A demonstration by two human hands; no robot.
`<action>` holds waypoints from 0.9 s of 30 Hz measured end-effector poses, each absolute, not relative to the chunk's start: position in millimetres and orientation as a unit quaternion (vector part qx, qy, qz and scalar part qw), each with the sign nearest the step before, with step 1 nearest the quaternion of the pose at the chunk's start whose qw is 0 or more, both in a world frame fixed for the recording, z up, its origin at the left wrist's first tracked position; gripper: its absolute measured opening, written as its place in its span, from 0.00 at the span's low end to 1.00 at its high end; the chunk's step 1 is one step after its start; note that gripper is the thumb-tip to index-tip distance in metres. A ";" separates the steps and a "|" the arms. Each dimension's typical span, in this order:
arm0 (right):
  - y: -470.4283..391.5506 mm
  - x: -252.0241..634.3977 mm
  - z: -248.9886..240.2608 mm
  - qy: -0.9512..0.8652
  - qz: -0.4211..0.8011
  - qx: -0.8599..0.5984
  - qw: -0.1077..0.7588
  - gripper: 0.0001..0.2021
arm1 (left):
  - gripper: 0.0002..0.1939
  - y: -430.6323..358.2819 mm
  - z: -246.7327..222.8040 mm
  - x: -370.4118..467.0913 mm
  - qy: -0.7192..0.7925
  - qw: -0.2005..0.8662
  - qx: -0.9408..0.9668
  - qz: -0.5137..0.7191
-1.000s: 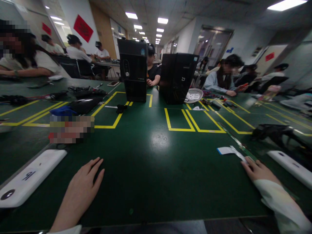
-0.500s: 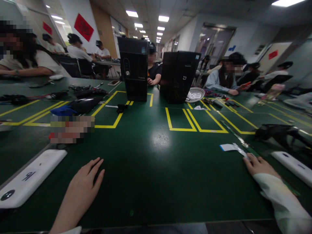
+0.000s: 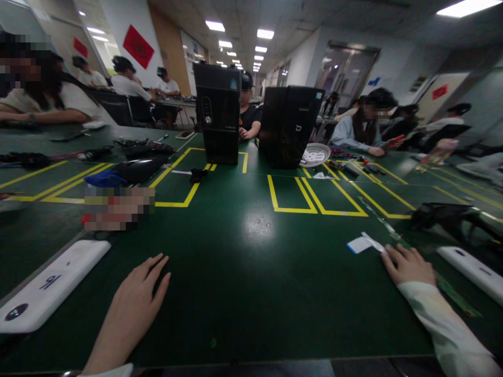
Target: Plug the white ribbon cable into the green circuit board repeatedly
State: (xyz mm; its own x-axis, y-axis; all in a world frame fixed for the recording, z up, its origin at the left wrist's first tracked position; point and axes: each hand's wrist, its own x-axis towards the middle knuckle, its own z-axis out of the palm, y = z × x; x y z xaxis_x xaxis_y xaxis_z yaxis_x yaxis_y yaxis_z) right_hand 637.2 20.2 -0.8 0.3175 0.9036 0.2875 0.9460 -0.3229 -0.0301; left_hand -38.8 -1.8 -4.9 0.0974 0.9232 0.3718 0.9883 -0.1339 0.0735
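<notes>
A white flat ribbon cable (image 3: 359, 244) with a blue edge lies on the green surface (image 3: 255, 303), just left of the tips of the right hand (image 3: 408, 266). A narrow strand of it reaches across to the right fingers (image 3: 390, 257), its near end touching or tucked under them; whether they pinch it or merely rest on it, I cannot tell. Those fingers are slightly spread, palm down, pointing away from the body. The wider, blue-edged part lies outside the fingers. A thin green circuit-board strip (image 3: 458, 296) shows beside the right wrist, and a similar green length shows beyond the fingertips; the hand hides whether they join. Further right lie a white casing (image 3: 471, 269) and, behind it, a black object (image 3: 444, 215) too dark to make out.

The left hand (image 3: 135, 293) is palm down over the near part of the surface, well apart from the cable, its fingers (image 3: 157, 260) loosely extended and holding nothing, the thumb a little apart. To its left is another white casing (image 3: 55, 283) with dark markings. Farther back, past yellow tape outlines (image 3: 294, 210), a black computer tower (image 3: 220, 115) stands upright, a second black tower (image 3: 291, 125) near its right, with a white basket (image 3: 325, 151) beside that.
</notes>
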 end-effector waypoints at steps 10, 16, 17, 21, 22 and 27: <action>63.7 487.2 2.8 -0.830 -0.053 -0.517 0.203 0.22 | 0.30 -2.3 -5.4 -39.4 -0.657 0.094 -0.731 -0.161; 72.6 353.8 16.5 -0.900 0.029 -0.381 0.209 0.19 | 0.29 -1.9 -3.9 -36.8 -0.656 0.085 -0.729 -0.173; 71.1 335.6 16.8 -0.908 0.044 -0.362 0.208 0.19 | 0.28 -2.0 -3.7 -36.2 -0.657 0.085 -0.729 -0.173; 55.7 279.4 14.9 -0.927 0.090 -0.314 0.186 0.23 | 0.28 -2.6 -4.6 -37.0 -0.663 0.085 -0.724 -0.169; 50.7 270.3 14.3 -0.928 0.096 -0.312 0.181 0.24 | 0.28 -2.6 -5.3 -37.9 -0.664 0.084 -0.724 -0.166; 32.2 253.5 14.9 -0.934 0.113 -0.297 0.161 0.27 | 0.30 -2.1 -8.5 -41.1 -0.665 0.081 -0.726 -0.156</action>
